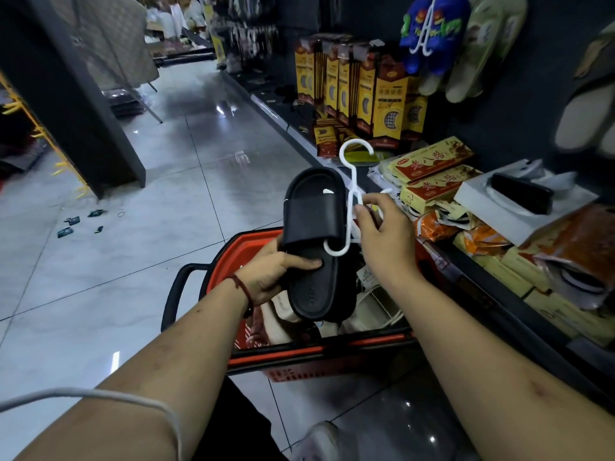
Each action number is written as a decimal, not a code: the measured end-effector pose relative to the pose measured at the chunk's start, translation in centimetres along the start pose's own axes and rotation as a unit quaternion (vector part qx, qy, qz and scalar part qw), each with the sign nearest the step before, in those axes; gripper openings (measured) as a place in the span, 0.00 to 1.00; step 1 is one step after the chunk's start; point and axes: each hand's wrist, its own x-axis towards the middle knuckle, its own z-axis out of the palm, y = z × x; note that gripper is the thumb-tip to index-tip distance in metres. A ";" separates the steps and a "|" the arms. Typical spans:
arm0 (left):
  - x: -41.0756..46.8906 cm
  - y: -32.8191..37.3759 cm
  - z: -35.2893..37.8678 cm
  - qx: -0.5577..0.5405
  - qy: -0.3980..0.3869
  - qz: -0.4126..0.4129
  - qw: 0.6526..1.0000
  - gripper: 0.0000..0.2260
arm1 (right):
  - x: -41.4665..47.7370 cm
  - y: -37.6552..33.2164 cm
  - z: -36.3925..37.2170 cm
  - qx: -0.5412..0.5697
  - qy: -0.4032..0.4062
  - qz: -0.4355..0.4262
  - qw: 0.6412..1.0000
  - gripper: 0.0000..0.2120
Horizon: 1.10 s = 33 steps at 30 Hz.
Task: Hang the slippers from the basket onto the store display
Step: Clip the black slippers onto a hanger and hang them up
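Observation:
A black slipper (311, 207) is held above the red basket (299, 356), toe up. My left hand (271, 271) grips it from the left near the heel, thumb across the footbed. A white plastic hanger (352, 184) runs along the slipper's right side; its lower hook sits under the strap. My right hand (382, 237) pinches the hanger's middle. Beige slippers (369, 311) lie in the basket below. On the dark display wall (519, 104) at the upper right hang blue slippers (432, 31) on a white hanger and pale green slippers (482, 51).
A low shelf (492, 301) on the right carries yellow and red boxes (382, 94) and orange packets (432, 224). A white box with a black object on it (522, 197) lies there too. Glossy tiled floor (166, 201) opens to the left, with small scraps (80, 222). A dark pillar (76, 94) stands at the far left.

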 end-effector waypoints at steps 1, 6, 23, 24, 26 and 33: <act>0.0 0.1 -0.1 -0.006 -0.013 0.002 1.000 0.27 | 0.0 0.0 0.2 0.005 -0.007 0.001 1.000 0.06; -0.9 1.3 0.3 -0.083 -0.031 0.007 0.996 0.23 | 0.2 -0.3 0.7 0.017 -0.017 0.008 1.000 0.04; -1.1 2.7 -1.4 0.055 0.070 0.081 0.993 0.33 | 0.1 1.8 2.3 0.016 -0.079 -0.004 0.997 0.02; -1.1 2.7 -1.1 0.094 0.110 0.088 0.986 0.35 | 0.0 1.8 2.6 0.010 -0.086 -0.013 0.996 0.02; -1.1 2.6 -1.0 0.165 0.160 0.094 0.969 0.40 | -0.2 1.8 3.1 -0.002 -0.102 -0.022 0.995 0.02; -1.1 2.3 -2.5 0.258 0.231 0.130 0.929 0.41 | -0.4 1.1 4.4 0.041 -0.110 0.012 0.993 0.05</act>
